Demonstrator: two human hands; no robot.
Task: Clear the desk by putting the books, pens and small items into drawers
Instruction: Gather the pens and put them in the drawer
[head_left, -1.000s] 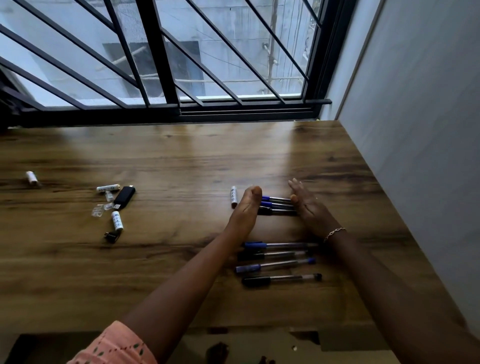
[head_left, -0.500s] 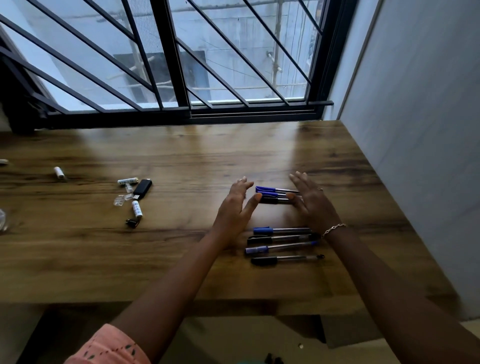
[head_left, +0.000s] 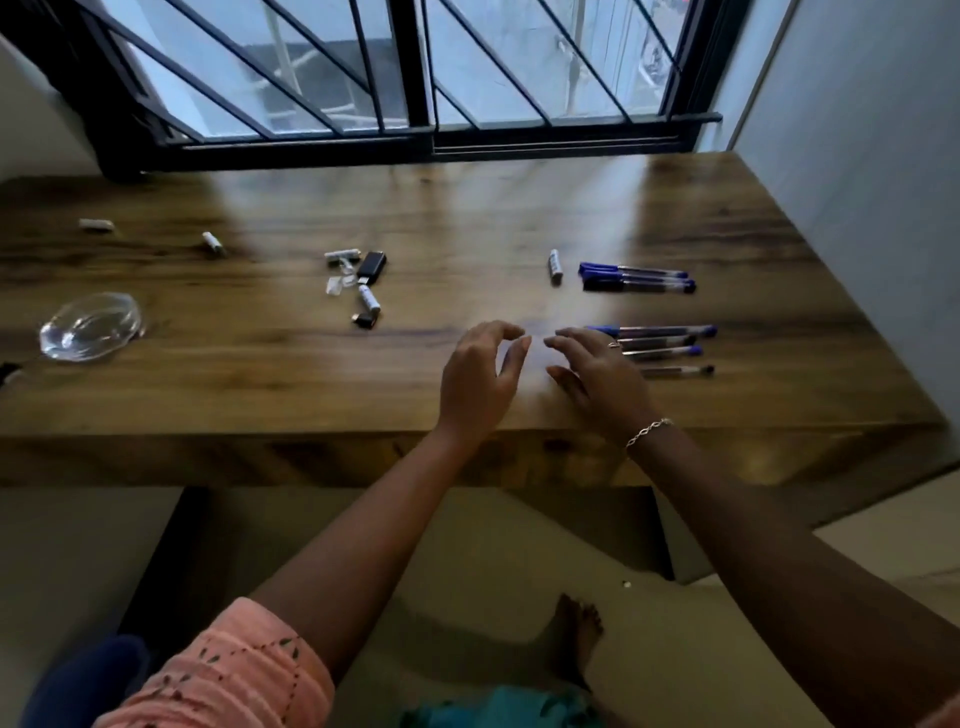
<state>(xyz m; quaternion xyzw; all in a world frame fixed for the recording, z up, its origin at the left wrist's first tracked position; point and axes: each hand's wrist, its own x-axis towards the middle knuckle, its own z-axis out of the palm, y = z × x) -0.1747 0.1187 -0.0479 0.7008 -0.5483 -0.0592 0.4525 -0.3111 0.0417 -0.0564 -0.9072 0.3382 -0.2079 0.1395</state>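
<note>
Both hands have drawn back from the far pens (head_left: 636, 278) toward the near edge of the tabletop (head_left: 260, 374). Left hand (head_left: 478, 379) hovers, fingers loosely curled, holding nothing. Right hand (head_left: 597, 379) palm down, fingers spread and empty, over the left ends of the near pens (head_left: 670, 345); contact unclear, blurred. Far pens lie well beyond both hands.

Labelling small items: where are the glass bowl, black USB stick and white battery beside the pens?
glass bowl (head_left: 91, 327), head view, its clear wall.
black USB stick (head_left: 372, 266), head view, mid-body.
white battery (head_left: 555, 266), head view, mid-casing.
</note>
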